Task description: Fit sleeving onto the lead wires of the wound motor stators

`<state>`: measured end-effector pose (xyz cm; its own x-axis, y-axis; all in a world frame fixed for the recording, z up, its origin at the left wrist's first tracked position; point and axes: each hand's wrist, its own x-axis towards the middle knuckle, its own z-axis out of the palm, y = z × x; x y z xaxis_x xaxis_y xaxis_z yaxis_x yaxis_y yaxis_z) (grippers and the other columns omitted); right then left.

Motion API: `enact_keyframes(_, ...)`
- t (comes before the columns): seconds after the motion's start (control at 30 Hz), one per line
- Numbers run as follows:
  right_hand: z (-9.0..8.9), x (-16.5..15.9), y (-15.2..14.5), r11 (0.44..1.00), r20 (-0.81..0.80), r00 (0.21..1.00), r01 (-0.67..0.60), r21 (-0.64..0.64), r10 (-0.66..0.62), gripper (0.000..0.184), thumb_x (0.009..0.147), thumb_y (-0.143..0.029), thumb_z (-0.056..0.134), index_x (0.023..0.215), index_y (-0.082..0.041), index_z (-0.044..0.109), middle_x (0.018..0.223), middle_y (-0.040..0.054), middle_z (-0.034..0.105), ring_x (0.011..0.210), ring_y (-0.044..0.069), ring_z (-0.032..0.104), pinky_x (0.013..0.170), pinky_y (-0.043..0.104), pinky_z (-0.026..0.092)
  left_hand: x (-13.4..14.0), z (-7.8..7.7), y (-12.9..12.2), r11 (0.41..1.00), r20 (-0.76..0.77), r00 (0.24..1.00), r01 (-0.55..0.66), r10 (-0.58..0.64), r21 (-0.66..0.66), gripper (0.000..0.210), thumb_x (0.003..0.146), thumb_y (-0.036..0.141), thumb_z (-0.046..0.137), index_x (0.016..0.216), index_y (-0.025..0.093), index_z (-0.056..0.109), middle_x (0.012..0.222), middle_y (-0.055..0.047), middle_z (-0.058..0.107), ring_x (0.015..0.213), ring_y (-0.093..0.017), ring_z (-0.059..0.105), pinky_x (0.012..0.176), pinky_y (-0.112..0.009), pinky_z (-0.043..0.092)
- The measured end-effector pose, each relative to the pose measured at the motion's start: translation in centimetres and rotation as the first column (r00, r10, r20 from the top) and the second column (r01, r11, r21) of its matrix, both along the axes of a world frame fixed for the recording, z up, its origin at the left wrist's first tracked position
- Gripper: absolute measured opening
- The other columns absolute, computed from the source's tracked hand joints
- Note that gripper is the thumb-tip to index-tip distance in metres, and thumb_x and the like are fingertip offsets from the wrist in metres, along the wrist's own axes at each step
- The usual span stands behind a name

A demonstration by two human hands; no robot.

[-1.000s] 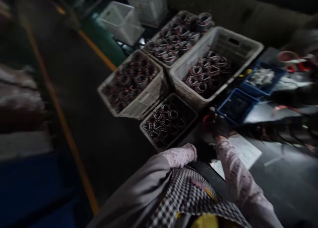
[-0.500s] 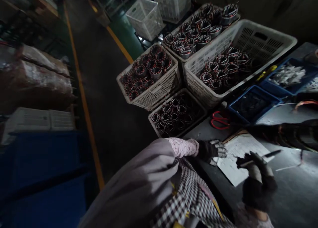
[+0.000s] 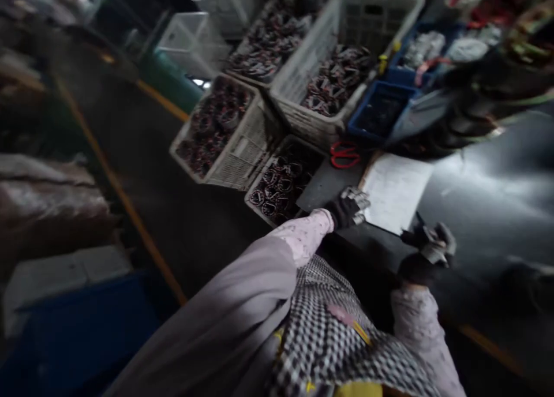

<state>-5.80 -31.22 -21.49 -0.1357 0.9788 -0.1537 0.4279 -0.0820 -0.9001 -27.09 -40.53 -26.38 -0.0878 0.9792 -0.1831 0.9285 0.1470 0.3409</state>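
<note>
My left hand point(image 3: 351, 208), in a dark glove with pale fingers, lies at the left edge of a white sheet of paper point(image 3: 396, 192), its fingers stretched out. The sheet rests on a brown-edged board on the dark table. Beyond its lower right corner is my gloved right hand point(image 3: 433, 244), its fingers closed round a pen point(image 3: 419, 218). Only a thin dark part of the pen shows, and blur hides the rest. Red-handled scissors point(image 3: 345, 154) lie on the table above my left hand.
White crates point(image 3: 234, 160) holding wire-wound rings stand beyond the table on the left. Blue bins point(image 3: 381, 109) sit at the table's far side. A dark wrapped bundle point(image 3: 459, 123) crosses the table at upper right. Yellow floor lines point(image 3: 142, 241) run along the left.
The view has swung, shifting everything on the table up and left. My right hand has moved off the sheet to its lower right corner, with the pen. My left hand stays at the sheet's edge.
</note>
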Motion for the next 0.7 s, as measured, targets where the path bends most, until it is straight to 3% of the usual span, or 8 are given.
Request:
enact_keyframes(0.1,0.1,1.8,0.0,0.990,-0.140,0.981,0.123,-0.064,-0.131,0.065,0.090,-0.084,0.052,0.117,-0.026,0.065,0.101,0.0138,0.076,0.090,0.039,0.079,0.088,0.064,0.065,-0.3,-1.3,-0.1,0.998,0.015,0.998,-0.055,0.056,-0.041,0.060,0.112,0.036,0.060,0.166,0.011,0.064,0.182,-0.021,0.050,0.172,-0.041,0.043,0.147,-0.067,0.024)
enact_keyframes(0.23,0.1,3.2,-0.9,0.984,-0.131,0.978,0.150,-0.095,-0.162,0.040,0.081,-0.059,0.082,0.101,-0.029,0.064,0.095,0.0109,0.075,0.097,0.037,0.075,0.091,0.059,0.065,-0.6,-3.0,0.1,0.997,0.021,0.998,-0.067,0.067,-0.034,0.064,0.107,0.034,0.064,0.166,0.008,0.063,0.180,-0.023,0.052,0.175,-0.040,0.040,0.148,-0.066,0.022)
enact_keyframes(0.37,-1.8,1.0,-1.8,0.984,-0.205,0.963,0.166,-0.068,-0.177,0.041,0.086,-0.059,0.076,0.101,-0.025,0.059,0.089,0.0070,0.071,0.096,0.030,0.076,0.089,0.049,0.065,-0.7,-3.5,0.0,0.994,0.033,0.994,-0.106,0.106,-0.004,0.064,0.105,0.033,0.064,0.164,0.008,0.066,0.177,-0.022,0.056,0.174,-0.037,0.042,0.149,-0.063,0.022)
enact_keyframes(0.53,-6.1,-2.5,-1.3,0.995,-0.391,0.919,-0.080,-0.059,0.050,0.051,0.098,-0.067,0.063,0.118,-0.020,0.068,0.106,0.0103,0.079,0.095,0.027,0.079,0.095,0.052,0.066,-1.0,-3.7,0.1,0.994,0.042,0.993,-0.107,0.108,-0.018,0.064,0.105,0.039,0.064,0.162,0.010,0.067,0.177,-0.021,0.056,0.173,-0.037,0.043,0.149,-0.064,0.022)
enact_keyframes(0.7,-8.0,-3.1,-0.7,0.996,-0.327,0.944,0.001,-0.084,-0.028,0.054,0.097,-0.065,0.067,0.124,-0.018,0.070,0.114,0.0125,0.078,0.098,0.026,0.078,0.102,0.056,0.065,-0.9,-4.5,0.1,0.993,0.028,0.993,-0.115,0.116,-0.025,0.078,0.099,0.050,0.075,0.164,0.009,0.065,0.176,-0.022,0.057,0.171,-0.041,0.044,0.149,-0.063,0.022)
